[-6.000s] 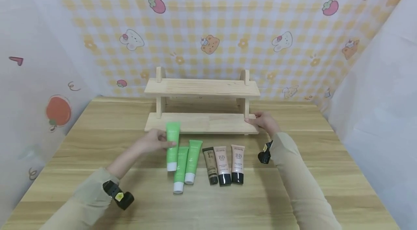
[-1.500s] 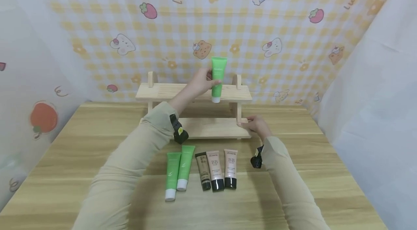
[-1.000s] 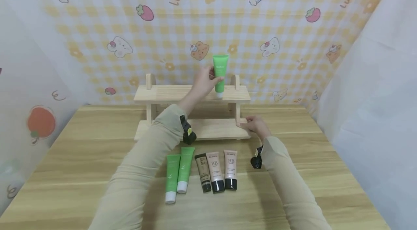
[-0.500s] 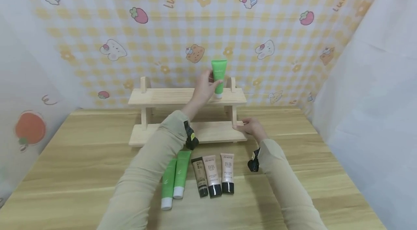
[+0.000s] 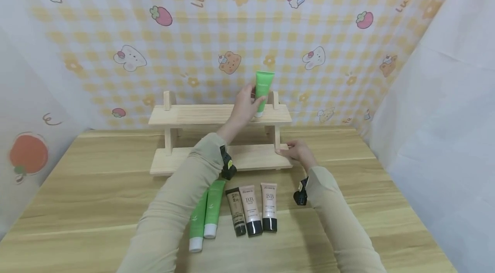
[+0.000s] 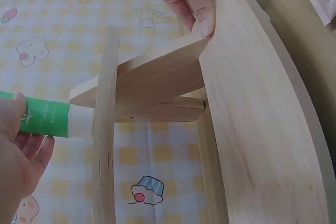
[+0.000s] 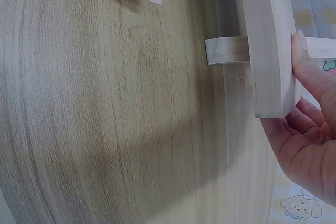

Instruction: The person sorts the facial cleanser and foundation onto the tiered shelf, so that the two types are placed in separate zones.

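A two-tier wooden display shelf (image 5: 247, 157) stands on the table near the patterned backdrop. With thumb and fingers my left hand (image 5: 244, 103) pinches a green squeeze tube (image 5: 264, 88), cap down, over the right part of the upper tier. In the left wrist view the tube's white cap (image 6: 81, 122) meets the edge of that tier; whether it bears on the wood I cannot tell. At the lower tier's right end, my right hand (image 5: 299, 152) grips the board, thumb on top and fingers beneath, as the right wrist view shows.
Two green tubes (image 5: 212, 210) lie in front of the shelf, one partly behind my left sleeve. To their right lie a brown tube (image 5: 236, 210) and two pink BB cream tubes (image 5: 269, 204) with black caps. The backdrop (image 5: 193, 41) rises behind the shelf.
My left hand has carried the green tube from the front of the table up to the upper tier and lowered it slightly. My right hand has kept its grip on the shelf's lower board.
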`<state>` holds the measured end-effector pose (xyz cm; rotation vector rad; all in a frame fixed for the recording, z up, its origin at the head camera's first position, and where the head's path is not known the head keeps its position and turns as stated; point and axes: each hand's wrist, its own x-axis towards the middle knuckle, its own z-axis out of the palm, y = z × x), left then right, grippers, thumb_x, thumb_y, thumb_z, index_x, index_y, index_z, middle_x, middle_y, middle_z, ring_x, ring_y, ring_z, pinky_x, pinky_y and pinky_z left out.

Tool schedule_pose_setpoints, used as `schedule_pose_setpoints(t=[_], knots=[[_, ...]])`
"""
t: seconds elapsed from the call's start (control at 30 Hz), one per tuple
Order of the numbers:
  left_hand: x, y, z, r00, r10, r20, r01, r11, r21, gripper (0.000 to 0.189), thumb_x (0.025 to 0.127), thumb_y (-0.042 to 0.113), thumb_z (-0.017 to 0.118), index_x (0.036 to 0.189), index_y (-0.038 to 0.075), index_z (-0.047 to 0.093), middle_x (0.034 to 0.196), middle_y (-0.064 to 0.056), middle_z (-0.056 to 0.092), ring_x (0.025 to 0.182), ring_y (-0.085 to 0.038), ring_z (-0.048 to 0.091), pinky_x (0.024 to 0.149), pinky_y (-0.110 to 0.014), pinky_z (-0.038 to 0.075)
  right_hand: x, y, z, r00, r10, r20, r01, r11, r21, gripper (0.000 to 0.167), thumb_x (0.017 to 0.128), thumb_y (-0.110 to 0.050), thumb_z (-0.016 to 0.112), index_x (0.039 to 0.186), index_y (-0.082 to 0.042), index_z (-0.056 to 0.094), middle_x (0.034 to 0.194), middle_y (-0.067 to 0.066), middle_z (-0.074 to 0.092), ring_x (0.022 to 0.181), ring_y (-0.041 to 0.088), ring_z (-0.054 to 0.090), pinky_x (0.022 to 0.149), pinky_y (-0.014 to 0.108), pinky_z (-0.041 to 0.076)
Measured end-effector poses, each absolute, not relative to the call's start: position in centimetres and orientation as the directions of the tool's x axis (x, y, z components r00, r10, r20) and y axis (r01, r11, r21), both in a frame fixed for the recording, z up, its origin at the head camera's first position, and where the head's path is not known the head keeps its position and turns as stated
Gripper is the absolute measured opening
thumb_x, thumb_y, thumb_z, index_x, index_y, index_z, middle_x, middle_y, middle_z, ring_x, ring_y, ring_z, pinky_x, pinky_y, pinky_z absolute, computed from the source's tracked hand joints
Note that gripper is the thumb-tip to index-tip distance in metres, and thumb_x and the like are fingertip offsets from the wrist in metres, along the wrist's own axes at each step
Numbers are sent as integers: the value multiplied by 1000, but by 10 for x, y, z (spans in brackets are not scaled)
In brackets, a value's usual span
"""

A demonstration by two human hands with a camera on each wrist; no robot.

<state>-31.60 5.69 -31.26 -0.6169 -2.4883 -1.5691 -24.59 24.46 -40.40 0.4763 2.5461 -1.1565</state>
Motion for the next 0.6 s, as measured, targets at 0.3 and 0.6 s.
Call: schedule_pose_setpoints(t=[0.3,0.6], knots=[[-309,50,-314,-922,274,274,365,378,851,48,86,11,62,128,0,41,118,-13,53,109,-23,53,93,-28,48,-245,243,-405,-899,160,-409,413,622,-665,74,79,-40,68,134,2,41,134,23,45,122,33,45,104,42,39],[-302,34,-314,-941,286,181,284,378,881,53,85,15,63,130,2,38,125,-15,49,115,-26,50,95,-33,47,-246,244,-402,-908,152,-391,394,628,-672,72,80,-38,68,134,2,41,134,24,45,123,34,45,105,42,38]])
